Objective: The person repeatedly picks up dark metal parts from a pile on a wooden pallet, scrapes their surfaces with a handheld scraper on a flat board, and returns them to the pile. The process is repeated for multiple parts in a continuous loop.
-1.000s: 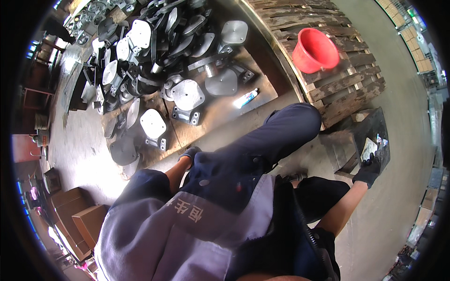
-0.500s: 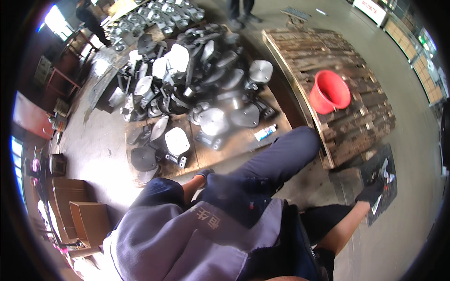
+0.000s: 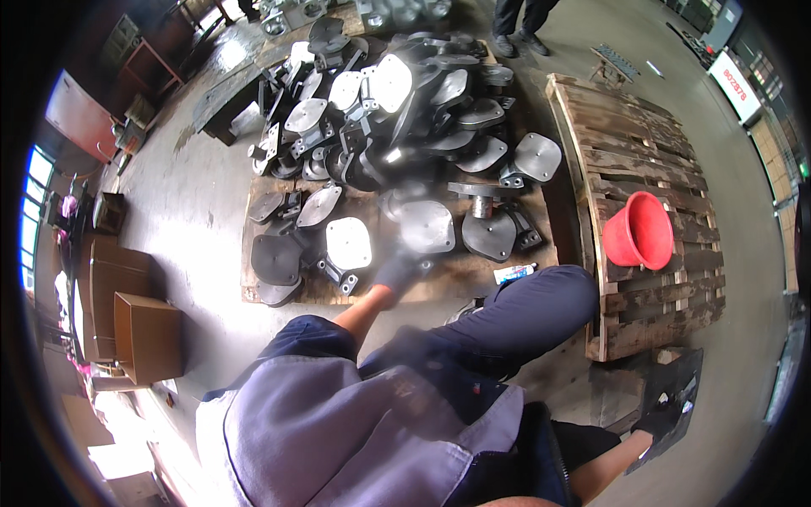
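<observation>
My left hand (image 3: 404, 269), in a dark glove, reaches to the near edge of the pallet-like wooden board (image 3: 515, 269). It is at the lower edge of a metal bracket with a round-cornered plate (image 3: 427, 226); its fingers are blurred, so a grip cannot be made out. Another bracket with a pale plate (image 3: 348, 242) stands just left of it. My right hand (image 3: 663, 425), also gloved, is low at the right, over a dark flat board (image 3: 683, 380). Its fingers blend into that dark surface. A white and blue tube (image 3: 514, 273) lies by my knee.
Many similar brackets are heaped beyond, around a plate (image 3: 393, 83). A red bucket (image 3: 638, 231) stands on a slatted wooden pallet (image 3: 650, 287) to the right. Cardboard boxes (image 3: 148, 338) are at the left. Another person's legs (image 3: 522, 24) show at the far side.
My left hand has moved forward from beside my thigh to the near bracket. The head view has shifted. My right hand stays low by the dark board.
</observation>
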Demonstrator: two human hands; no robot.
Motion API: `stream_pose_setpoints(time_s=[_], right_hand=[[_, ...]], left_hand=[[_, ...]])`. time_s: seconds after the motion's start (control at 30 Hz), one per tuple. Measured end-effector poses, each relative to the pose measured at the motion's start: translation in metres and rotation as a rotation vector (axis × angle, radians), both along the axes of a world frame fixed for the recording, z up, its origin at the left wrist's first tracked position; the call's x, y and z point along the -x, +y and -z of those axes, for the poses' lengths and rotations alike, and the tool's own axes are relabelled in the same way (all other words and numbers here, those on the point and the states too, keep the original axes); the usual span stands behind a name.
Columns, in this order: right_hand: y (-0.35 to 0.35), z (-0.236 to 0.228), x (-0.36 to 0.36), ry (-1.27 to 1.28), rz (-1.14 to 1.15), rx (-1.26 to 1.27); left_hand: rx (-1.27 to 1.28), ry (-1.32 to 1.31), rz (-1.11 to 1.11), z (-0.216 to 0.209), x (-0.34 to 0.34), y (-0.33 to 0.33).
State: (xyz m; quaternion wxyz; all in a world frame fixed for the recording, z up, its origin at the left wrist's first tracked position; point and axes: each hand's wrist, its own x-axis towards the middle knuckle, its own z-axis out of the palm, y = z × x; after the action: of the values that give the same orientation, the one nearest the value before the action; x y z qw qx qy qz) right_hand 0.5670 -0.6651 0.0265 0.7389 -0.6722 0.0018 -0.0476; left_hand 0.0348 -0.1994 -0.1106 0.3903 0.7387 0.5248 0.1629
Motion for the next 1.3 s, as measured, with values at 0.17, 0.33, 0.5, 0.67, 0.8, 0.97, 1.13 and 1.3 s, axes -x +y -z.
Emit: stream_pose_setpoints(time_s=[0.17,0.33,0.5,0.67,0.8,0.97,1.13,1.3], right_hand=[[0.003,-0.026,0.013,0.036,-0.03,0.114],[0.014,-0.033,0.008,0.031,-0.013,0.187],[0.028,-0.037,0.012,0.023,-0.02,0.317],[0.029,-0.045,0.03,-0.014,0.025,0.447],[0.039,-0.047,0.029,-0.051,0.003,0.553],[0.045,-0.053,0.041,-0.115,0.007,0.736],[0.07,-0.071,0.065,-0.257,-0.051,1.061],[0.079,-0.09,0.087,-0.325,-0.02,1.118]], left_hand=[[-0.029,-0.155,-0.429,-0.052,0.008,0.07],[-0.212,0.124,-0.779,-0.079,0.038,0.154],[0.038,0.322,-0.837,-0.109,0.038,0.193],[0.115,0.379,-0.678,-0.099,0.017,0.227],[0.129,0.368,-0.618,-0.077,0.033,0.249],[-0.013,0.37,-0.562,-0.05,0.038,0.257],[-0.144,0.28,-0.676,-0.052,0.04,0.239],[-0.184,0.253,-0.753,-0.078,0.002,0.211]])
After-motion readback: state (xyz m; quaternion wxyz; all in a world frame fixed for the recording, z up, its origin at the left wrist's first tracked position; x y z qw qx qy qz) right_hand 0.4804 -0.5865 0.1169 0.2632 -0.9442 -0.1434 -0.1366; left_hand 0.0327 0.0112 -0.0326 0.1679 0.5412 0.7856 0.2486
